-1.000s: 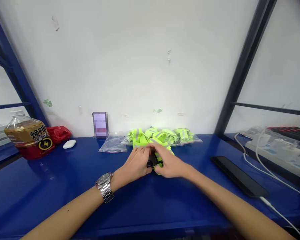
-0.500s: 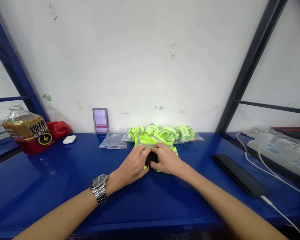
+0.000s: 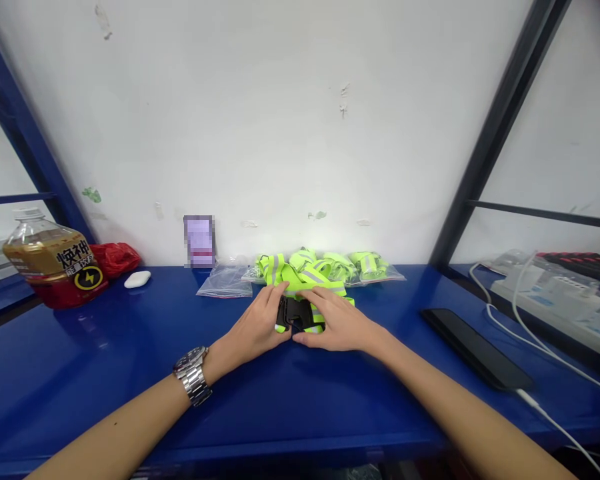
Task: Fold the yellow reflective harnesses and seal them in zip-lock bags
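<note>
Black buckle (image 3: 296,311) appeared joined; strap (image 3: 291,276) lay loose. Left hand (image 3: 257,321) and right hand (image 3: 344,324) had fingers curved around the buckle; clamping was indeterminable.

Drink bottle (image 3: 55,267), far left of surface: label carries readable print. Biggest text: two heavy black Chinese characters (image 3: 73,255), 焕神, running slightly uphill across the label's right part. Right under them, a smaller line (image 3: 77,269), also Chinese: starts 能量, rest too small to be sure of. Below that line, a round sign (image 3: 89,277): yellow lightning bolt on black, yellow ring around it, sitting just above the label's red lower part. Upright phone (image 3: 200,241) against the wall: screen pixelated, purple with a reddish band low down, text unreadable. Wristwatch (image 3: 190,361): dial marks too small to read, no numbers legible
</note>
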Tool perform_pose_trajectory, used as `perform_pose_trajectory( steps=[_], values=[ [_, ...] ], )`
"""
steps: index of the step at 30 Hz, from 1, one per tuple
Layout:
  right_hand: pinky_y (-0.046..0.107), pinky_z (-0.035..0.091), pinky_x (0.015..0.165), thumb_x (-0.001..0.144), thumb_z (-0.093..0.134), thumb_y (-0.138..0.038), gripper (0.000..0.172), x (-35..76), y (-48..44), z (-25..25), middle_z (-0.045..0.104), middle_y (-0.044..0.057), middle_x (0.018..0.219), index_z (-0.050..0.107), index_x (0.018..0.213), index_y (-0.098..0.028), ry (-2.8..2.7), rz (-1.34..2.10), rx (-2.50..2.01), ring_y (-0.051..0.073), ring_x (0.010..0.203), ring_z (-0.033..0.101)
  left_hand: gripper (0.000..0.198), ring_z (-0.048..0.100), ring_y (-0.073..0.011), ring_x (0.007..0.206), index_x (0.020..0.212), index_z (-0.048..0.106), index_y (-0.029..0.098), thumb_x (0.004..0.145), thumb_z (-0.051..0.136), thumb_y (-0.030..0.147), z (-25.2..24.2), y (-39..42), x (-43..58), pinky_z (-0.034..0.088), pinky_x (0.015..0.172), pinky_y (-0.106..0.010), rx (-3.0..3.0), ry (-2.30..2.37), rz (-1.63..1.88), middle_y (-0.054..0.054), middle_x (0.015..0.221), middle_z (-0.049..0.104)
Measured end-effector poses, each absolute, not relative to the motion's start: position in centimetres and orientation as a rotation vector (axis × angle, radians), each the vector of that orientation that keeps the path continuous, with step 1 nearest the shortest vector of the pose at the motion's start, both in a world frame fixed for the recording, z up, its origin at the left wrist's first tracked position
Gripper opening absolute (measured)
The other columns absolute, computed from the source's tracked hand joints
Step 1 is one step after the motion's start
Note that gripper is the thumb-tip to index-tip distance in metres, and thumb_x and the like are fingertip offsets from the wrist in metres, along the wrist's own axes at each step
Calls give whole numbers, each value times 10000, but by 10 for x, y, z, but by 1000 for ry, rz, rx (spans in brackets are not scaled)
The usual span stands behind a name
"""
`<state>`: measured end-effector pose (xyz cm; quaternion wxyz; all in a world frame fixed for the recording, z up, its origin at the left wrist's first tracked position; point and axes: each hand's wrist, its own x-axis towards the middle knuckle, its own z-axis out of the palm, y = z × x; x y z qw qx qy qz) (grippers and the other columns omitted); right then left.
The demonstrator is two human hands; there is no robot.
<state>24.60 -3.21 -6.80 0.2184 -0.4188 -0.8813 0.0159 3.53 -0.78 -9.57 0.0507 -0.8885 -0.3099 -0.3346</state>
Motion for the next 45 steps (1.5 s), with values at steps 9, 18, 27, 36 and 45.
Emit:
perform_pose_trajectory(
  steps=[9,18,27,36,45],
  values=[
    [331,465,672,642,713,-342,475,260,-20,-65,618,96,921,636,1058,-127,-2329,-71,-1240,237,779,601,693,540,-234,981,1352,294,206,735,607,166,-88,-3,30,493,864,-397,-2713,-1041,-1136,-80,1069,490],
    [341,466,757,699,705,-387,445,276,-11,-67,663,95,968,643,1066,-143,-2057,88,-1131,227,847,615,646,598,-223,953,1278,305,188,744,653,293,-84,-5,30,503,860,-401,-2495,-1274,-1455,-57,1025,535],
    [300,444,673,645,724,-330,407,265,-23,-68,551,52,884,631,996,-146,-2289,61,-1000,184,759,541,649,548,-231,999,1330,272,162,773,603,199,-90,-10,36,494,895,-416,-2603,-948,-1285,-91,1058,483],
    [260,362,569,633,704,-296,351,257,-29,-73,521,45,876,594,934,-152,-2451,-151,-1087,154,664,475,847,525,-225,915,1427,112,215,719,547,53,-96,-14,37,523,820,-436,-2759,-904,-1024,-118,1127,393],
    [258,378,590,601,733,-279,359,246,-26,-74,544,34,840,623,920,-159,-2316,7,-1091,164,683,515,808,471,-297,1058,1393,220,169,680,600,126,-92,-18,49,467,895,-513,-2615,-883,-1139,-145,1155,414]
  ],
)
